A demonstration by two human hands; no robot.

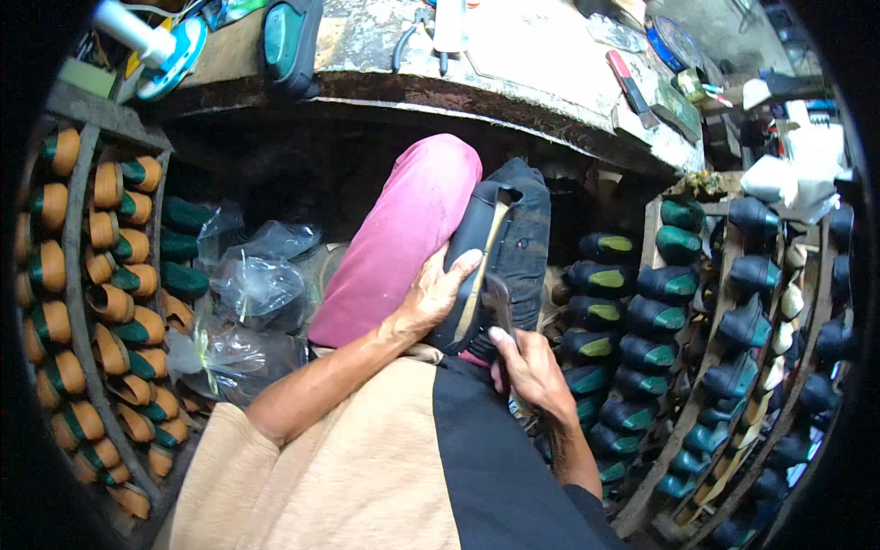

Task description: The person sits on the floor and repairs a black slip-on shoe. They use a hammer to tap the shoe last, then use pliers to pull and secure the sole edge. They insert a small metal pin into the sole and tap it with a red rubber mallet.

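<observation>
The bench (541, 92) runs wide across the far side, and I can't see under it, it's so dark there. On the left rack (115, 117) sit rows of tan-and-green shoes (136, 246); on the right rack (637, 515), rows of dark shoes (667, 282) with green or yellowish patches. Both racks bend off into the black rim, so I won't count them.

The shoe being worked, just 1, lies over the lap between the pink leg (403, 220) and the dark leg (529, 243). Call it partway along: the dark upper of this shoe (470, 229) has its form, yet a pale strip (495, 231) lies bare down its length, and I see no finished sole there (that part, I'd judge, is left).

The left hand (440, 291) grips the shoe's side, thumb over the edge, other fingers mostly hidden. The right hand (533, 368) is closed round a tool (498, 298); its metal end meets or nearly meets the shoe, I can't tell which, nor its exact kind.
</observation>
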